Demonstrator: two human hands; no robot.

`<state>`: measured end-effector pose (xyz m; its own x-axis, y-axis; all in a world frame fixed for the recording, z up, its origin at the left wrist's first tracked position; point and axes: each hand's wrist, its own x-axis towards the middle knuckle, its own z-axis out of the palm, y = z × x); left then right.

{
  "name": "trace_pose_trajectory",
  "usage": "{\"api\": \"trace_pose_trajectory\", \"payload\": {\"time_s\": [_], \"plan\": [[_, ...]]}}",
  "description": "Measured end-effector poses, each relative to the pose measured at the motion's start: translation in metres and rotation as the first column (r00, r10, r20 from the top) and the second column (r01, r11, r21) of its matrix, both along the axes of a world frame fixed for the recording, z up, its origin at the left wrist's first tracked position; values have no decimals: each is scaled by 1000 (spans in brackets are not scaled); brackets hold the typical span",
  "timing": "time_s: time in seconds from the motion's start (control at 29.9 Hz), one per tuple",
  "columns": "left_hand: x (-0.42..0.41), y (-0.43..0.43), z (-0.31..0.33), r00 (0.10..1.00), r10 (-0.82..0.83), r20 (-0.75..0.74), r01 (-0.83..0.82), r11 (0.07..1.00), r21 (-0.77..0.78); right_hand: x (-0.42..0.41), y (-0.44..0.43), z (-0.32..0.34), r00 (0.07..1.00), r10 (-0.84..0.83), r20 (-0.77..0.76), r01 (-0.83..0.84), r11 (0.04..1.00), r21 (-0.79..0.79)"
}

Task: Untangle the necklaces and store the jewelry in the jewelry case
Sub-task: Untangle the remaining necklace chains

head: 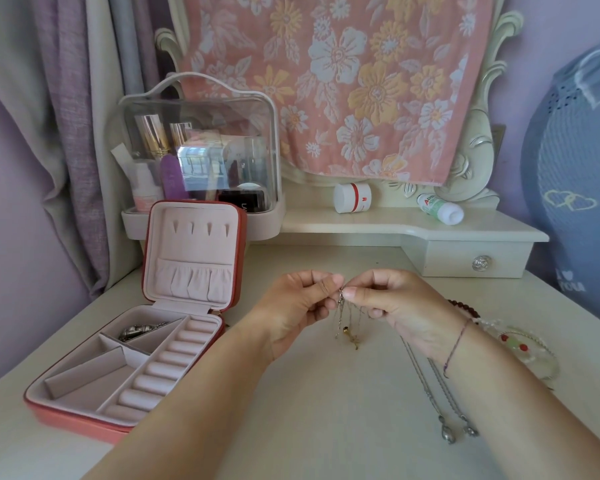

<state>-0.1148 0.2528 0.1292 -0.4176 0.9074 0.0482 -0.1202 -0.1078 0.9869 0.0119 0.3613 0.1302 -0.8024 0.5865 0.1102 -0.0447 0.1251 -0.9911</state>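
My left hand (297, 304) and my right hand (395, 306) meet above the middle of the table, each pinching the top of a tangle of thin necklaces (347, 320). Its fine chains hang down with a small gold pendant (346, 329) at the bottom. At the left lies the open pink jewelry case (84, 389), lid upright. A silver piece (137, 330) sits in its far compartment. Two silver chains with pendants (444, 403) lie on the table under my right forearm. To the right lie a beaded bracelet (513, 344) and a dark bead strand (463, 306).
A clear cosmetics box (201, 147) stands behind the case. A raised shelf with a drawer (465, 261) holds a white jar (352, 198) and a tipped bottle (440, 207). A flowered cloth (343, 81) covers the mirror. A blue cushion (575, 188) is at the right.
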Motion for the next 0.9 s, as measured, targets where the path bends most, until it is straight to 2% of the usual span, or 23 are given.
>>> {"api": "trace_pose_trajectory", "payload": {"time_s": [0.17,0.33,0.43,0.53,0.64,0.8,0.9], "plan": [[-2,1,-2,998,-31,55,31,1000,0,-1,-2,3,999,-7,-46,-3,980,-200],[0,0,-4,992,-100,-78,96,994,-58,-1,-3,6,997,-30,-69,6,945,-327],[0,1,-4,993,-94,-71,91,995,-42,-1,-5,8,997,-4,-82,-25,934,-357],[1,3,-3,998,-68,4,68,998,-8,-2,-5,10,996,-9,-88,-28,915,-403],[2,4,0,988,-62,142,58,998,28,-3,-4,10,995,-41,-86,-5,881,-473],[-4,3,3,928,-96,360,84,995,48,-2,-2,13,982,-55,-181,-63,805,-591],[-6,2,5,903,-80,423,56,996,69,0,-1,14,969,-63,-238,-96,794,-601]]}}
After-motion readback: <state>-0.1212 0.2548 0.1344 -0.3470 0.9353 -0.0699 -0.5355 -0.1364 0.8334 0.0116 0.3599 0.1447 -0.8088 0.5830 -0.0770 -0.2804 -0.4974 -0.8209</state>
